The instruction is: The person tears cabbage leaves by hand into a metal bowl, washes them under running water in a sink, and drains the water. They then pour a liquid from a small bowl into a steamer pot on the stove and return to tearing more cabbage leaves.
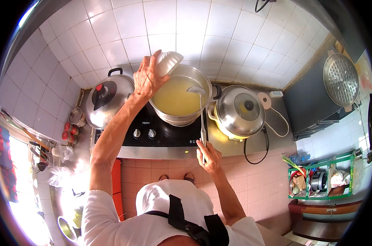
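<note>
A white bowl point(168, 63) is tilted on its side over the far left rim of a large metal pot point(206, 79); my left hand point(149, 75) grips it from the left. Yellowish liquid point(176, 100) fills much of the pot, which stands on a black Haier cooktop point(144, 130). My right hand point(209, 156) is closed around the handle of a metal ladle point(201, 110). The ladle's head is over the right part of the liquid, its handle crossing the pot's near right rim. The inside of the bowl is mostly hidden.
A lidded wok point(107, 100) stands left of the pot. To the right is a lidded electric pot point(240, 110) with cables beside it. Jars with red lids point(69, 132) and a small metal pan point(77, 117) sit at the left wall. A perforated steamer plate point(341, 80) hangs at right.
</note>
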A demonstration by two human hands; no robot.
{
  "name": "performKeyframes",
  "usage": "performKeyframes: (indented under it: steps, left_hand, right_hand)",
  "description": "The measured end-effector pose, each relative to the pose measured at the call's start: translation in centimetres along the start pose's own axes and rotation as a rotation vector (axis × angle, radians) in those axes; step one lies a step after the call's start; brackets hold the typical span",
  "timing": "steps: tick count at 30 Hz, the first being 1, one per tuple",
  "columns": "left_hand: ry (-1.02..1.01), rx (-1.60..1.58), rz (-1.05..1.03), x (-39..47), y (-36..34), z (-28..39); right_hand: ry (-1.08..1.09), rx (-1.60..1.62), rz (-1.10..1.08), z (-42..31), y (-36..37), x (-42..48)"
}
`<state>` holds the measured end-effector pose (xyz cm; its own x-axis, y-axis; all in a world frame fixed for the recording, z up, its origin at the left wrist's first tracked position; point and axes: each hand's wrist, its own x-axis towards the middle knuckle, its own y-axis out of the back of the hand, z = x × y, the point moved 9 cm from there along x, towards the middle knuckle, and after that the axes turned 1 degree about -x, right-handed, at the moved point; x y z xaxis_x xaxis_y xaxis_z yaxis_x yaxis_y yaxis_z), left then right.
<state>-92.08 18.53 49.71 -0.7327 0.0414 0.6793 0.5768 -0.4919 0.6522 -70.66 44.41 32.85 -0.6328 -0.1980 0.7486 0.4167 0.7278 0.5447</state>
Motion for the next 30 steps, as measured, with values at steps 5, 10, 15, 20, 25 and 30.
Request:
performKeyframes:
  steps: [5,10,15,20,25,30]
  left_hand:
    - [-0.048,0.059,-0.014,-0.3,-0.2,0.0]
    - [-0.079,0.072,-0.039,-0.8,-0.5,0.0]
    - [0.229,-0.075,0.034,-1.3,-1.1,-3.3]
    - [1.005,-0.940,0.057,-4.3,-4.6,-8.1]
    - [1.043,-1.508,-0.014,-6.2,-6.7,-8.7]
    - [1.066,-1.571,-0.020,-7.6,-5.9,-8.3]
  right_hand:
    - [-0.032,-0.029,0.000,0.3,-0.3,-0.7]
    - [-0.024,-0.061,0.027,-0.4,0.0,-0.4]
    - [-0.320,0.306,0.131,2.0,0.7,-1.4]
    - [-0.887,0.807,0.512,3.7,1.2,-1.7]
    - [-1.184,1.064,0.717,5.5,0.2,-2.3]
    - [-1.281,1.112,0.717,5.7,-0.4,-2.9]
